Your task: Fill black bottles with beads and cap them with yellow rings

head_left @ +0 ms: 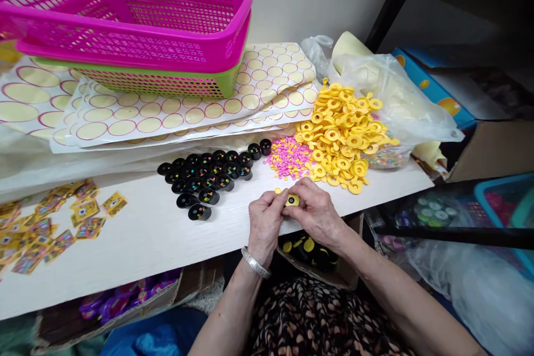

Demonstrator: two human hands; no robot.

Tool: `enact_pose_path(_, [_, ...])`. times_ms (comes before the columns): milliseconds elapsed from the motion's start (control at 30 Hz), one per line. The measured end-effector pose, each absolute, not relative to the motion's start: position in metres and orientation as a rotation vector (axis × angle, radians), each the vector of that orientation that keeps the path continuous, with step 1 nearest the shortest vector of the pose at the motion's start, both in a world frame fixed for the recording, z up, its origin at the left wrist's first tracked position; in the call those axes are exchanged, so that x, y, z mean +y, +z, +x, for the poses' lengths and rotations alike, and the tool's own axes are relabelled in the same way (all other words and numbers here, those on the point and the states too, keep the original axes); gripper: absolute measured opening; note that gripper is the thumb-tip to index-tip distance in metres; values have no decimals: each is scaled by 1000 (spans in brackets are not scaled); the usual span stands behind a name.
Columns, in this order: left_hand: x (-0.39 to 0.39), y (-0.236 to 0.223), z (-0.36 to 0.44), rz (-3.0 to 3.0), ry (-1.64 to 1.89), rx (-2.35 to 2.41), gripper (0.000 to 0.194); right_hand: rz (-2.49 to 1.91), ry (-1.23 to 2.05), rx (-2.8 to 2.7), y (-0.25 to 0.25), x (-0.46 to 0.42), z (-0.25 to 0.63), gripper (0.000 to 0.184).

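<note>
Printed cards [85, 208]: lay scattered at the left of the frame; their print was too small to read.
Blue box [436, 93]: showed orange shapes at the upper right, with no lettering legible.
Yellow disc [292, 200]: sat between both hands, right of the frame's centre, over the front edge of the white table [137, 239]; its round face, dark at the centre, pointed up toward the camera. A small yellow tip [277, 191] showed just left of it; fingers hid whether the two joined, so the long axis could not be told.
Left hand [267, 219]: thumb and forefinger pinched the disc's left side; a silver bracelet [255, 265] circled the wrist.
Right hand [315, 208]: thumb and bent fingers pinched the right side.
Black cups [208, 180]: stood clustered left of the hands, coloured bits inside.
Pink and yellow beads [287, 158]: lay heaped beyond the hands, beside yellow ring-ended pieces [342, 142].
</note>
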State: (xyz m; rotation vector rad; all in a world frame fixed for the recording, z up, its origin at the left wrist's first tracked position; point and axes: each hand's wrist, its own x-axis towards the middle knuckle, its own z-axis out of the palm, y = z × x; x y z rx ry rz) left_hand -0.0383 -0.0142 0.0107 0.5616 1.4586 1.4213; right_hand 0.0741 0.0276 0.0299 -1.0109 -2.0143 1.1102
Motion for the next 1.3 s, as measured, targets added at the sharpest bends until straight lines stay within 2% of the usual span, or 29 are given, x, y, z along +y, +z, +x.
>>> enact_pose_path(133, [-13, 10, -39, 654, 1410, 1542, 32, -1065, 1405, -1644, 20, 30, 74, 16])
enact_pose_path(333, [-16, 9, -34, 751, 1423, 1656, 33, -1204, 1700, -1234, 7, 22, 66, 32])
enact_pose_path(567, [-14, 0, -33, 776, 1395, 1697, 29, -1242, 1810, -1099, 9, 23, 64, 30])
enact_pose_path(767, [-16, 5, -36, 763, 1363, 1685, 34, -1265, 1774, -1171, 10, 23, 61, 31])
enact_pose_path(900, [-27, 8, -33, 1051, 1408, 1535, 23, -1110, 1858, -1064, 12, 16, 69, 31])
enact_pose_path(1033, [-38, 12, -25, 1293, 1399, 1437, 36, -938, 2037, -844, 24, -2, 89, 32])
enact_pose_path(1300, [-54, 32, -9, 1450, 1209, 1069, 37, -860, 2319, -801, 28, -16, 135, 44])
